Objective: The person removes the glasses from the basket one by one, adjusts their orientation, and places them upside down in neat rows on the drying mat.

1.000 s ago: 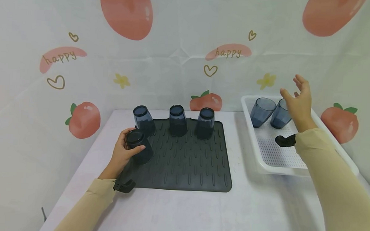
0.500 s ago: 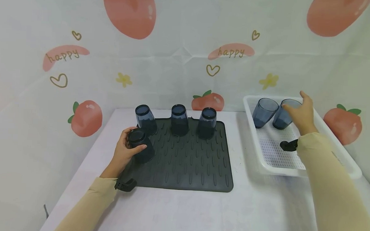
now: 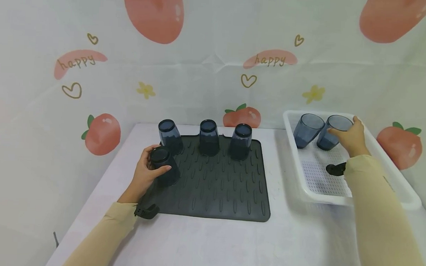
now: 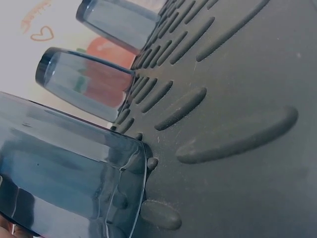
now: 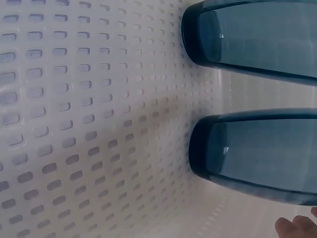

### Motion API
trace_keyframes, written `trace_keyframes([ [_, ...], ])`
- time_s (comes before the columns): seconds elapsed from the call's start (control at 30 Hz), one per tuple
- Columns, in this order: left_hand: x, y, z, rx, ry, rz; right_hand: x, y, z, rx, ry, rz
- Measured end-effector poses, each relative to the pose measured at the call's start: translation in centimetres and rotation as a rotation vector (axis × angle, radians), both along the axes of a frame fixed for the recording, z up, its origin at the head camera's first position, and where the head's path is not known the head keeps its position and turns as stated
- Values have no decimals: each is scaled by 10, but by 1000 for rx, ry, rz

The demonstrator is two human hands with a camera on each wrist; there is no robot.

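My left hand point(image 3: 142, 174) grips an upside-down blue drinking glass point(image 3: 168, 171) at the left of the dark ribbed drying mat point(image 3: 218, 192). In the left wrist view that glass point(image 4: 59, 163) has its rim right at the mat, with fingertips just showing at the lower left. My right hand point(image 3: 354, 140) reaches into the white basket point(image 3: 304, 191), thumb and fingers spread about the right-hand glass point(image 3: 326, 141). The right wrist view shows fingertips point(image 5: 297, 227) just beside this glass point(image 5: 262, 156), with a narrow gap between. Another glass point(image 3: 306, 130) leans next to it.
Three more upside-down glasses stand along the mat's back edge: a left one point(image 3: 171, 137), a middle one point(image 3: 209, 138) and a right one point(image 3: 241, 142). A printed cloth point(image 3: 186, 81) hangs behind the white table point(image 3: 209, 246).
My right hand has come down from above the basket to the right-hand glass in it. My left hand stays on its glass. The head view has shifted slightly.
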State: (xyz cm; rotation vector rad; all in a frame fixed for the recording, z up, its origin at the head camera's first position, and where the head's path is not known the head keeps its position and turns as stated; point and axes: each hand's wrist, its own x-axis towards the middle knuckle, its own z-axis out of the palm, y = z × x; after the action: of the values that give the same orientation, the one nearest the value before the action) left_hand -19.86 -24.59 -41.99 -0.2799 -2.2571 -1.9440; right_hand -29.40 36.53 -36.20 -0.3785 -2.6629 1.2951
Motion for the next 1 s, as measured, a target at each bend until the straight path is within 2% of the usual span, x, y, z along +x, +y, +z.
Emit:
trace_keyframes([
  [0.47,0,2,1,-7,-3,4,-13,5,-7,-61,-15,-11],
  [1.0,-1,2,-2,11,-4,2,-12,3,-10,-122,-53,6],
])
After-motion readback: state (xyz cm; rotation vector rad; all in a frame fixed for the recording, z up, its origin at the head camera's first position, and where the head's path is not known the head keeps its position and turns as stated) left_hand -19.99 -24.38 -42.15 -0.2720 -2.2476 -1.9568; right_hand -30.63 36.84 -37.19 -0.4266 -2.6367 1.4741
